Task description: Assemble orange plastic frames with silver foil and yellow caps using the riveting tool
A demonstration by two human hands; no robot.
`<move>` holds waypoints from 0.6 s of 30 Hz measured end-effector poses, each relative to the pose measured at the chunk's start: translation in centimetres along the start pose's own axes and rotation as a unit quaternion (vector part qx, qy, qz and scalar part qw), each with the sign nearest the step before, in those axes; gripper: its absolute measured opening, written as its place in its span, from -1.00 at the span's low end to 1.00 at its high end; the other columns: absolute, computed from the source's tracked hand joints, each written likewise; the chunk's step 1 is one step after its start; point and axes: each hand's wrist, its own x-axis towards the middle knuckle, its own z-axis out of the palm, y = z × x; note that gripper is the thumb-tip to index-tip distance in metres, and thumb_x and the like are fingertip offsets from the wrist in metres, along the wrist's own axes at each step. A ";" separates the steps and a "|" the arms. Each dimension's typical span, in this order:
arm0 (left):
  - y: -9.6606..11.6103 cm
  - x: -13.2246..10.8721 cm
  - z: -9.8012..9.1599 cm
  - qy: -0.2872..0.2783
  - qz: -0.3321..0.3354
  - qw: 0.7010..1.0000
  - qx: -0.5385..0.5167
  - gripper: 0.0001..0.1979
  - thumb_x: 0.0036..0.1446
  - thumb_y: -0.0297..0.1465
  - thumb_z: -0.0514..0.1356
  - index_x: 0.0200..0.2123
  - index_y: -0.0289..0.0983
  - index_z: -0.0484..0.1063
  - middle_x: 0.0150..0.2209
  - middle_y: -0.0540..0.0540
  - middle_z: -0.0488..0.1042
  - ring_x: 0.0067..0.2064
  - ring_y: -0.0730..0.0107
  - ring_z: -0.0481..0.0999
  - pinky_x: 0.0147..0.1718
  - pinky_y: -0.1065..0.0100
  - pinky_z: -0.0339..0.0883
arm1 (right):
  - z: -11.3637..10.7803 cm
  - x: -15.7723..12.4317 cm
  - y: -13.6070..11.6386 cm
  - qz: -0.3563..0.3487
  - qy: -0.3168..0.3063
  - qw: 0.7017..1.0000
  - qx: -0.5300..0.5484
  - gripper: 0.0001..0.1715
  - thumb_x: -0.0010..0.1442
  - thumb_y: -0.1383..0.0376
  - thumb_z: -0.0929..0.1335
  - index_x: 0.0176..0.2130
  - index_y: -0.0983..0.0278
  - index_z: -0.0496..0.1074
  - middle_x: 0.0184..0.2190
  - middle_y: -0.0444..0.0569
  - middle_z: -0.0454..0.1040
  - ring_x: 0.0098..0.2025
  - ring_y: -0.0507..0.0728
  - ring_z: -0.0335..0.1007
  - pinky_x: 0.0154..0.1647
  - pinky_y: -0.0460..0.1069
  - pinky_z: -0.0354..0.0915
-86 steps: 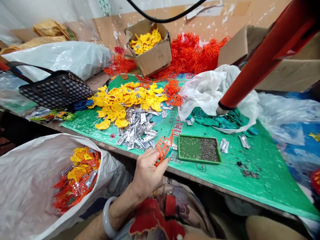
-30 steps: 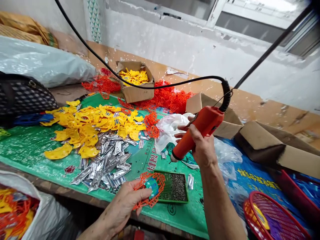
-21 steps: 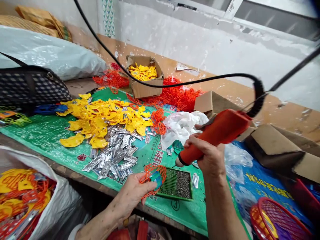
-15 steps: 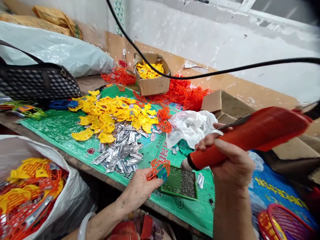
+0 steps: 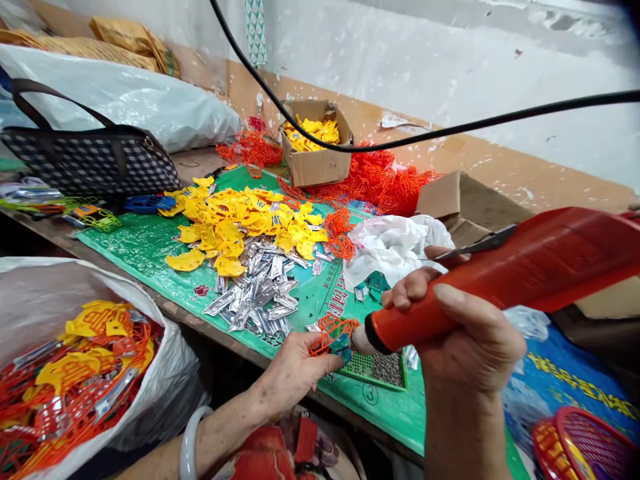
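My left hand (image 5: 295, 367) pinches an orange mesh piece (image 5: 333, 330) with a dark teal part at its side, near the table's front edge. My right hand (image 5: 465, 327) is wrapped round a large red tool (image 5: 500, 273) with a black ring and a pale tip (image 5: 363, 340). That tip is at the teal part; whether it touches cannot be made out. Just behind and below the tip lies a green tray (image 5: 406, 380) with small metal pieces in its right part. Silver strips (image 5: 260, 287) are heaped left of the tray, with yellow pieces (image 5: 235, 220) beyond them.
A black cable (image 5: 400, 141) hangs across the view. At the back stand a cardboard box (image 5: 320, 167) and orange netting (image 5: 380, 183). White cloth (image 5: 395, 247) lies mid-table. A full white sack (image 5: 185, 360) is at lower left, a checkered bag (image 5: 90, 160) behind it.
The red tool's tip has moved left and down from over the tray to the orange and teal piece in my left hand. The whole view has shifted slightly.
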 end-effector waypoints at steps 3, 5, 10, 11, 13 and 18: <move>-0.1 -0.2 0.0 0.000 0.003 1.000 0.008 -0.84 -0.06 -0.35 0.19 -0.60 -0.22 0.28 -0.69 0.17 0.12 -0.60 0.51 0.05 -0.55 0.37 -0.13 | 0.2 -0.2 0.1 0.010 0.005 1.000 0.010 -0.68 -0.02 0.30 0.40 -0.18 0.16 0.44 -0.56 -0.20 0.38 -0.56 0.06 0.33 -0.47 0.03 0.32; -0.2 -0.3 0.0 0.000 -0.001 1.000 0.015 -0.84 -0.05 -0.35 0.18 -0.60 -0.21 0.27 -0.69 0.17 0.11 -0.60 0.51 0.05 -0.56 0.37 -0.14 | 0.3 -0.3 0.2 0.020 0.014 1.000 0.020 -0.66 -0.04 0.31 0.41 -0.18 0.17 0.44 -0.56 -0.19 0.40 -0.56 0.06 0.33 -0.48 0.03 0.32; -0.4 -0.5 0.0 -0.005 -0.001 1.000 0.031 -0.82 -0.03 -0.35 0.17 -0.60 -0.21 0.25 -0.71 0.16 0.13 -0.61 0.51 0.04 -0.56 0.35 -0.16 | 0.5 -0.5 0.2 0.022 0.026 0.999 0.009 -0.64 -0.05 0.29 0.42 -0.18 0.16 0.43 -0.57 -0.21 0.38 -0.57 0.06 0.34 -0.48 0.04 0.34; -0.4 -0.6 0.0 -0.005 0.000 0.999 0.034 -0.81 -0.03 -0.35 0.17 -0.61 -0.21 0.24 -0.71 0.17 0.13 -0.61 0.51 0.05 -0.55 0.35 -0.16 | 0.5 -0.5 0.2 0.020 0.026 0.999 0.006 -0.64 -0.05 0.28 0.42 -0.17 0.16 0.43 -0.57 -0.21 0.38 -0.56 0.06 0.34 -0.48 0.04 0.34; -0.4 -0.6 0.0 -0.004 0.001 0.999 0.035 -0.81 -0.03 -0.36 0.16 -0.61 -0.21 0.23 -0.71 0.17 0.13 -0.62 0.52 0.05 -0.55 0.35 -0.16 | 0.5 -0.6 0.2 0.020 0.026 0.999 0.008 -0.63 -0.05 0.29 0.41 -0.16 0.16 0.43 -0.56 -0.21 0.38 -0.56 0.06 0.34 -0.48 0.03 0.34; -0.6 -0.7 0.0 -0.009 -0.006 1.000 0.023 -0.81 -0.04 -0.35 0.18 -0.60 -0.22 0.24 -0.71 0.17 0.13 -0.62 0.53 0.07 -0.59 0.38 -0.12 | 0.7 -0.9 0.3 0.014 0.035 0.999 0.028 -0.59 -0.06 0.35 0.41 -0.14 0.18 0.43 -0.56 -0.19 0.43 -0.55 0.07 0.37 -0.48 0.03 0.35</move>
